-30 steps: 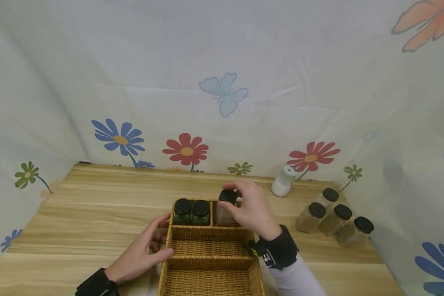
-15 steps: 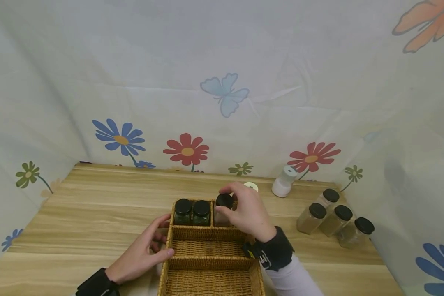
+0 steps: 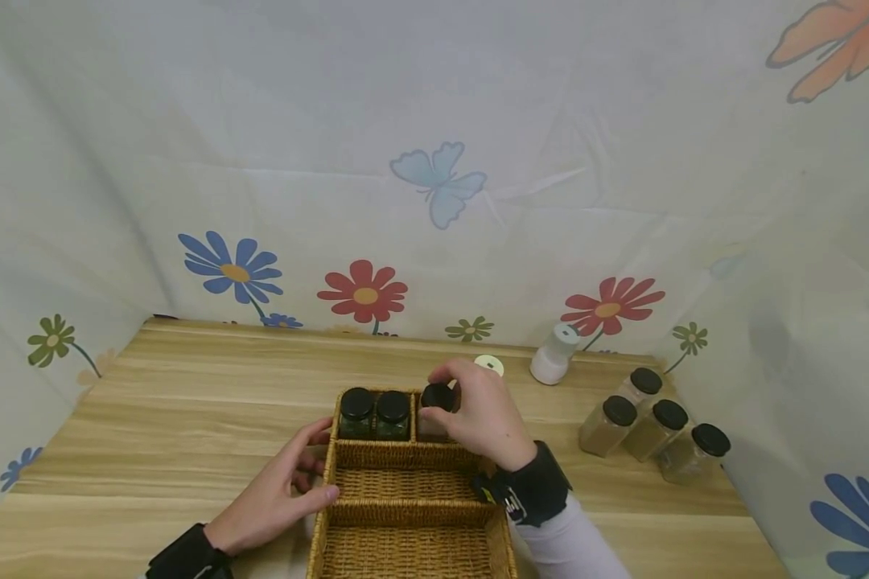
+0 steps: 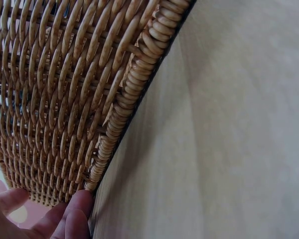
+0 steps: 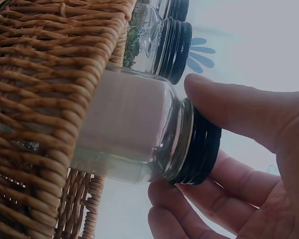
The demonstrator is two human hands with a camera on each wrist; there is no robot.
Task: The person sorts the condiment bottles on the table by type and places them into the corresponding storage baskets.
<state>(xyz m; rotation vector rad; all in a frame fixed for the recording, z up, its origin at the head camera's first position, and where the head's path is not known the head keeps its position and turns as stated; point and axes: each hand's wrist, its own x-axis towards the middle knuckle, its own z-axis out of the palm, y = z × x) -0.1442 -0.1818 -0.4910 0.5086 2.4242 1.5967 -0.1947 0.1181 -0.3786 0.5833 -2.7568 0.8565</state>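
Observation:
A wicker basket [image 3: 414, 515] with compartments stands in front of me. My left hand [image 3: 278, 490] rests against its left side, thumb at the rim; in the left wrist view the fingertips touch the outer weave low down. My right hand [image 3: 485, 418] pinches a clear jar [image 5: 127, 114] by its black lid [image 5: 204, 147], thumb on one side and fingers on the other. Pale pinkish powder fills much of this jar. It stands in the back right compartment, its lower part hidden by the wicker wall. Two jars of green leaves [image 3: 357, 416] share the back left compartment.
Several black-lidded jars [image 3: 652, 426] stand grouped on the table [image 3: 210, 386] at the right. A white shaker [image 3: 553, 358] is near the back edge. A pale round lid [image 3: 489, 365] shows behind my right hand. A flowered cloth [image 3: 434, 104] hangs behind.
My right hand has lowered the powder jar deeper into the back right compartment and shifted slightly left, uncovering the pale lid behind it. The left hand has stayed in place.

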